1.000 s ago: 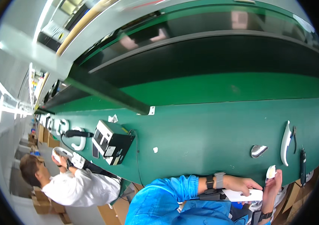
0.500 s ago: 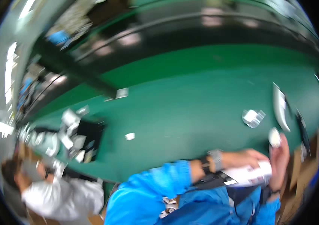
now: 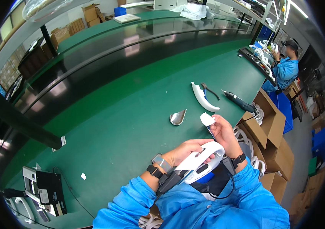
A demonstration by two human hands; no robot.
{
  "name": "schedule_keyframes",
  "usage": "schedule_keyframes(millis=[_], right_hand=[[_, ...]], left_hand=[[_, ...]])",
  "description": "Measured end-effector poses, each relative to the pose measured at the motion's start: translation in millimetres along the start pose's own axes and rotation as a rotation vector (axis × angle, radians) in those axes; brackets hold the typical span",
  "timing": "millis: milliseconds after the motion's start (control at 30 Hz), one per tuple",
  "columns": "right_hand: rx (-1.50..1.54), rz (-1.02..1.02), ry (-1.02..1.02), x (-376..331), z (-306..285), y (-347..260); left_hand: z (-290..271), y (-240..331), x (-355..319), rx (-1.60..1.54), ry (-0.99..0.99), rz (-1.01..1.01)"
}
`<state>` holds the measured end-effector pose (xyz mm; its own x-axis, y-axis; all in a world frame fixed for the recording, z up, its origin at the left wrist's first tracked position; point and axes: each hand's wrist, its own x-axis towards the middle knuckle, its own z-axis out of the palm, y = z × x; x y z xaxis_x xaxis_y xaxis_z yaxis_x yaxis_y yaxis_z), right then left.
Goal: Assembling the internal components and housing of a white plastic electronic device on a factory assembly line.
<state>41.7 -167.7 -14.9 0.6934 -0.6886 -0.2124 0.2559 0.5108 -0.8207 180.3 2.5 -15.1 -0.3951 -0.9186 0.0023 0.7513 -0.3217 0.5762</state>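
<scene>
My left hand is closed round a white handheld appliance housing with a looped handle, held over my lap at the table's near edge. My right hand, just beyond the loop's end, pinches a small white rounded cap. The cap is apart from the housing. Ahead of my hands lies a shiny silver curved cover. Beyond it are a curved white shell, dark-handled pliers and a corded electric screwdriver.
Open cardboard boxes with white parts stand to my right. A co-worker in blue sits at the far right by a parts tray. At the left are a boxy device, a dark post and a white scrap.
My view has swung right, bringing the boxes and the blue-clad co-worker in. A person in white at the left has left the view. Both hands keep their holds.
</scene>
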Motion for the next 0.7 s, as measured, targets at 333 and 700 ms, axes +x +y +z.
schedule_keyframes(millis=[333,700], right_hand=[[-0.021,-0.046,0.032,-1.4,10.7,-1.9],[0.017,-0.043,-0.006,0.2,5.5,-1.9]], left_hand=[[-2.7,2.9,2.8,0.075,0.031,0.005],[5.1,5.4,2.5,0.157,0.084,-0.023]])
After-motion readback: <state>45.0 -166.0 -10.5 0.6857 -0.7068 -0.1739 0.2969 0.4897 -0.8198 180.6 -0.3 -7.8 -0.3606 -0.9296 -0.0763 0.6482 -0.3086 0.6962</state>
